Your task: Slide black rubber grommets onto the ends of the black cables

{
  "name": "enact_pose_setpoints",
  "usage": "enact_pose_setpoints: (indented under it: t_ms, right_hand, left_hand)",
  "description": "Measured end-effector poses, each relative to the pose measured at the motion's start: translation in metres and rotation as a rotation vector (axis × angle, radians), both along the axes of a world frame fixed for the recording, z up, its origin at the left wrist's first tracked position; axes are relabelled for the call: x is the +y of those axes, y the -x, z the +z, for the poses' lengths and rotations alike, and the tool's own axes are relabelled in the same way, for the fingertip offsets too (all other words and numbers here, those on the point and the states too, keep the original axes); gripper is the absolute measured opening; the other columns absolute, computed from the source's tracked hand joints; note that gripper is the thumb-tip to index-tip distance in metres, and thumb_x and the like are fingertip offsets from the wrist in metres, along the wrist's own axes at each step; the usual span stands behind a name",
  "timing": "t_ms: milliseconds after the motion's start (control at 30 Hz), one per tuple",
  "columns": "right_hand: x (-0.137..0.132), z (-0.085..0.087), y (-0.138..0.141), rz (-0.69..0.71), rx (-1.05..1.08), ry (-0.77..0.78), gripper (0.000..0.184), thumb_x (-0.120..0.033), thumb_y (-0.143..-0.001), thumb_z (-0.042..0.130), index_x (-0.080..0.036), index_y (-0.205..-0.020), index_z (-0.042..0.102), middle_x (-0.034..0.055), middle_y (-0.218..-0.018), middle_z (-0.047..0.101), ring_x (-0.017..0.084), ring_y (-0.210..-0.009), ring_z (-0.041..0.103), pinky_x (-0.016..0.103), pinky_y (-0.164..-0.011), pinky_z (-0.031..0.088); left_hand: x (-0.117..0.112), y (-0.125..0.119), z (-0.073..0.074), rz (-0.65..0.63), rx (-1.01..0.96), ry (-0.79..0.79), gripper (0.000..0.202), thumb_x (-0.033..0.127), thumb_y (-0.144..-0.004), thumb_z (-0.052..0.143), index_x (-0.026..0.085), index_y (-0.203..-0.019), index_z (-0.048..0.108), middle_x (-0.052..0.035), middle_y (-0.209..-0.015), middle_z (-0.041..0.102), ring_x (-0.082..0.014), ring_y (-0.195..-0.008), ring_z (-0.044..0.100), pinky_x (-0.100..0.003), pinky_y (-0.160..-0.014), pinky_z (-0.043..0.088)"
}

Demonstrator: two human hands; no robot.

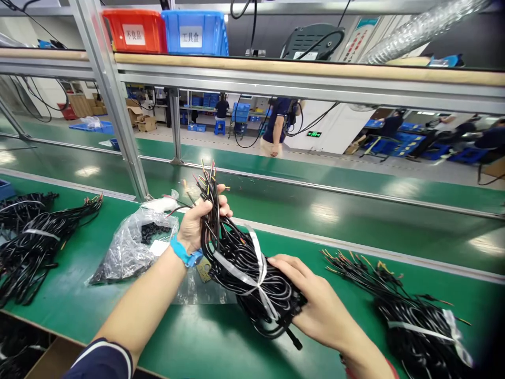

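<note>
My left hand is closed round the upper end of a bundle of black cables, just below their stripped coloured wire tips. A white strip ties the bundle round its middle. My right hand grips the lower coiled end of the same bundle, fingers wrapped over it. The bundle is held above the green table. A blue band sits on my left wrist.
A clear plastic bag with small black parts lies left of my hands. More tied cable bundles lie at far left and at right. Red and blue bins stand on the shelf above. People work beyond the conveyor.
</note>
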State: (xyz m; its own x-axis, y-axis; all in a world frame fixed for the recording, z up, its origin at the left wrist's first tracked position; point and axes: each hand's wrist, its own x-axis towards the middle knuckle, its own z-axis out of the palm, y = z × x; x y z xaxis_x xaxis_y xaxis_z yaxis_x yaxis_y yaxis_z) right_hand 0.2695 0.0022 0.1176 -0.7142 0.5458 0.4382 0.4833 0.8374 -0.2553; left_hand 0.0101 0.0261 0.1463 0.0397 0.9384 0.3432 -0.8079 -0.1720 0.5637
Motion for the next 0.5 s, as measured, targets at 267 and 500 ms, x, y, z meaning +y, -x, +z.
enact_pose_setpoints:
  t_ms: [267, 500]
  right_hand:
    - [0.028, -0.001, -0.057, -0.143, -0.351, -0.409, 0.056, -0.006, -0.075, 0.041, -0.023, -0.127, 0.053, 0.0102, -0.121, 0.061, 0.015, -0.060, 0.066, 0.026, -0.051, 0.052]
    - [0.072, -0.033, -0.116, -0.192, -0.526, -0.525, 0.052, -0.004, -0.085, 0.040, -0.029, -0.126, 0.059, 0.0136, -0.129, 0.058, 0.020, -0.077, 0.069, 0.032, -0.066, 0.052]
  left_hand:
    - [0.025, -0.012, -0.018, 0.083, -0.202, 0.373, 0.020, 0.013, -0.077, 0.062, 0.016, -0.065, 0.046, 0.0073, -0.052, 0.041, -0.0055, -0.047, 0.045, -0.023, -0.060, 0.045]
    - [0.060, -0.040, -0.061, 0.104, -0.145, 0.572, 0.035, 0.038, -0.083, 0.065, 0.018, -0.062, 0.044, 0.0120, -0.039, 0.026, -0.0046, -0.034, 0.031, -0.021, -0.049, 0.039]
